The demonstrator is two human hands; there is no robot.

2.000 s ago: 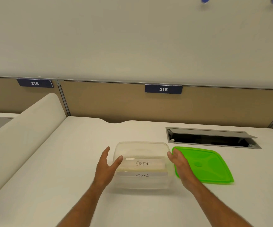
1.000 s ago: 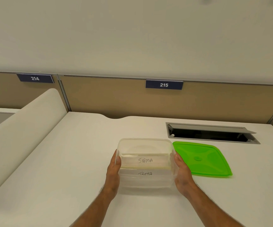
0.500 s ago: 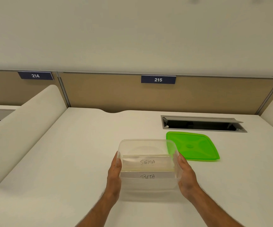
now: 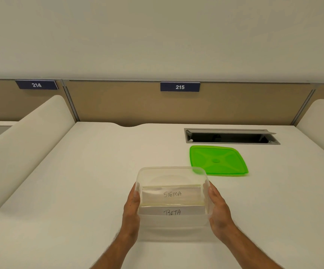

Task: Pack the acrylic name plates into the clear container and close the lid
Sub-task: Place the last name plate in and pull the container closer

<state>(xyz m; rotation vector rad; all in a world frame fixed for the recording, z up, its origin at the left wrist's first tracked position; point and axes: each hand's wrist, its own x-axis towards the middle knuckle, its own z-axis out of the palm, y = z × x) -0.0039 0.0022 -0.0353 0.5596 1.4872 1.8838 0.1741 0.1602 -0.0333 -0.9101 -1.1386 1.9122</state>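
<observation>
Since half a second ago, little has shifted on the white counter (image 4: pixel 79 191). On it the clear plastic container (image 4: pixel 172 195) is clasped between the left hand (image 4: pixel 131 208) and right hand (image 4: pixel 218 208), each grip wrapped against a side wall. The green square plastic lid (image 4: pixel 218 160) is lying just beyond. Two acrylic name plates (image 4: pixel 171 202), marked SIGMA and BETA, are seen inside.
</observation>
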